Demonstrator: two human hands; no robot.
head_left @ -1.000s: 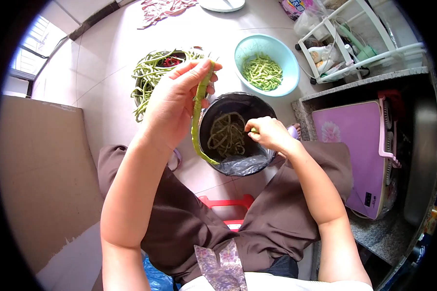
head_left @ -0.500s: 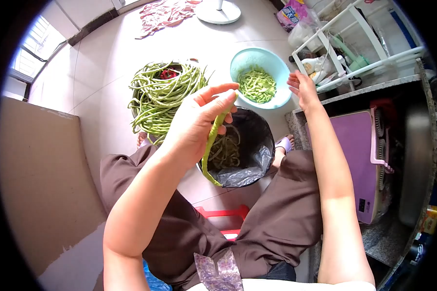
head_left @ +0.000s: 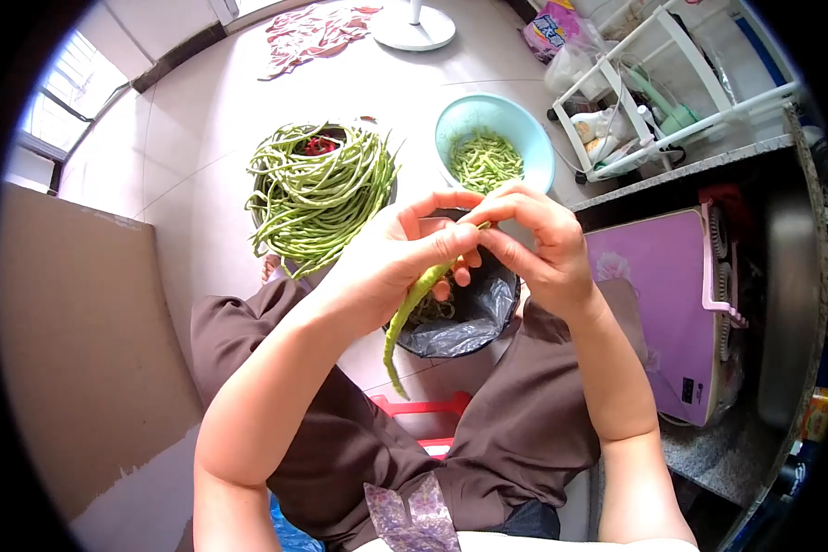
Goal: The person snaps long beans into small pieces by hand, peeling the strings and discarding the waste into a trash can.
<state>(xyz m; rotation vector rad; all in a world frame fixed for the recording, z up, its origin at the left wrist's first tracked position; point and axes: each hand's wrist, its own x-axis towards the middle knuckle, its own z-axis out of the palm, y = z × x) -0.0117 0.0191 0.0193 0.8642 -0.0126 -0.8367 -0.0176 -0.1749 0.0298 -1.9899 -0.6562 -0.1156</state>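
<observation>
A long green bean [head_left: 405, 322] hangs from my left hand [head_left: 414, 241], whose thumb and fingers are closed around its upper part. My right hand [head_left: 545, 248] pinches the bean's upper tip, its fingertips meeting those of the left. Below both hands stands a bin lined with a black bag [head_left: 474, 327], with stringy scraps inside, partly hidden by the hands. Beyond it on the right, a light blue basin [head_left: 540, 152] holds short bean pieces [head_left: 489, 164]. A large heap of long beans [head_left: 317, 198] lies to the left, with something red among them.
A white rack [head_left: 607, 120] with bottles and bags stands at the upper right. Beside my right arm is a purple panel [head_left: 658, 294] in a stone-edged recess. A pinkish cloth [head_left: 313, 37] and a round white base [head_left: 414, 32] are on the floor ahead. A red stool [head_left: 423, 405] shows between my legs.
My right hand has come from beside the basin to the left and closed on the bean's tip. The bean now hangs lower and straighter from my left hand.
</observation>
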